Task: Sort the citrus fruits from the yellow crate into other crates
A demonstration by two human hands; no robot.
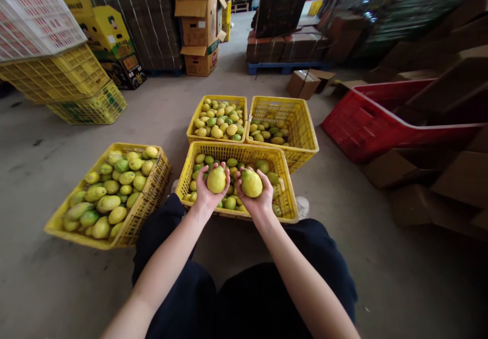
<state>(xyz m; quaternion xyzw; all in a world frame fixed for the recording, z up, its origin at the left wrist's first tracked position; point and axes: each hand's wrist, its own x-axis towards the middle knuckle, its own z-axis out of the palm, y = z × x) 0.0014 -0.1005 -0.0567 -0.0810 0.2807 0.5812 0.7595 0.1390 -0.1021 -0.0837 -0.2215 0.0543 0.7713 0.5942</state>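
The left hand [209, 189] cups a round yellow lemon [216, 179], fingers curled up around its smooth, faintly dimpled skin. The right hand [256, 192] holds a greener lemon [251, 183] the same way, palm up, fingers wrapped at its sides. Both fruits hover above the near crate [288, 203], a yellow plastic lattice box of lemons on the concrete floor [381, 278]. Beside its left edge stands another crate [147, 207], heaped.
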